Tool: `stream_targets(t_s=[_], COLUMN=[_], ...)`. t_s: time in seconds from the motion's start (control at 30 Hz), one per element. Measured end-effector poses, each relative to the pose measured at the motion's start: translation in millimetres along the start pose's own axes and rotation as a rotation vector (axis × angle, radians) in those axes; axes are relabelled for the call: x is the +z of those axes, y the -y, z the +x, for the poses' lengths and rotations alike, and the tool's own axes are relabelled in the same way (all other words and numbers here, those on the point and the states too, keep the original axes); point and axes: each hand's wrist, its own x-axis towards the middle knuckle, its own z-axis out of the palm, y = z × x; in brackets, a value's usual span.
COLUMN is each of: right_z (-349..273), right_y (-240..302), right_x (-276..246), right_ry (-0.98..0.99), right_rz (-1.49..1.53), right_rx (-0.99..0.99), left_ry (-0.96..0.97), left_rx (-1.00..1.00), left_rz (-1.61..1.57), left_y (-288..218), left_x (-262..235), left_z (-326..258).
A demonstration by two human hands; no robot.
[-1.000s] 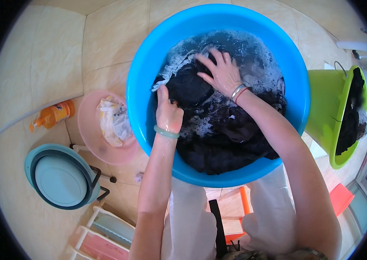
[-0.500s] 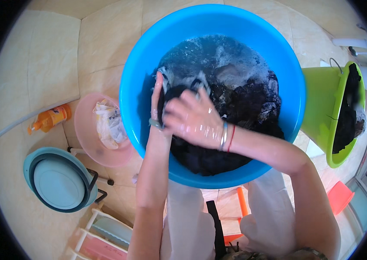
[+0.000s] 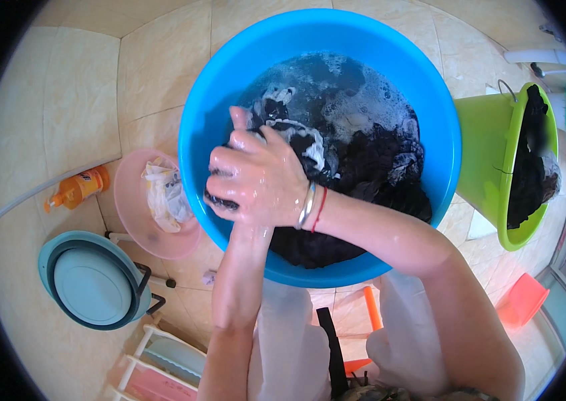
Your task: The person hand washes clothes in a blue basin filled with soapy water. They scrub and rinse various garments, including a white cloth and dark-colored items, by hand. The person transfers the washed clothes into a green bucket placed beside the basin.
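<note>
A big blue basin point(image 3: 216, 100) holds soapy water and dark wet clothes point(image 3: 376, 160). My right hand point(image 3: 259, 180), with a silver bangle and a red thread at the wrist, is closed over a bunched piece of black and white garment point(image 3: 289, 127) above the basin's near left side. My left hand point(image 3: 237, 127) is mostly hidden under the right one, only a thumb showing, and it grips the same wet garment from below.
A pink bowl point(image 3: 129, 207) with a crumpled pale cloth sits left of the basin, beside an orange bottle point(image 3: 76, 189) and a teal tub point(image 3: 92, 281). A green bucket point(image 3: 490, 160) with dark clothes stands at the right. A small rack lies at the lower left on the tiled floor.
Both hands have come up from pressing the dark clothes and drawn toward the basin's near left. The right hand now covers the left, wringing the garment.
</note>
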Motion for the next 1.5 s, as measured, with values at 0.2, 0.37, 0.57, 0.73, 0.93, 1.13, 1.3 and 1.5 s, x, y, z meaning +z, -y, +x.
stream_targets(t_s=[0.2,0.37,0.57,0.73,0.93,1.13,1.3,1.5], right_z=[11,-1,-37,-65,-52,-26,-17,-27], right_y=[-35,-101,-172,-169,-177,-123,-40,1], right_x=[14,25,24,33,40,4,-46,-91], right_ry=[-0.08,0.001,-0.029,0.264,0.395,-0.016,-0.081,0.099], right_rz=[-0.009,-0.156,-0.257,-0.578,-0.627,0.105,0.748,1.134], right_rx=[0.069,0.415,0.759,0.551,0.674,0.437,0.62,0.651], left_ry=[-0.065,-0.256,-0.396,-0.464,-0.529,-0.516,-0.27,0.04], left_rx=[0.128,0.167,0.231,0.043,0.07,0.042,-0.018,0.123], left_rz=[0.008,0.13,0.415,0.831,0.67,0.276,0.235,0.315], left_y=[16,0,-26,-37,-13,-13,-11,-2], left_x=[-16,19,28,19,25,33,48,-10], left_z=[2,-18,-15,-28,-47,-41,-25,-32])
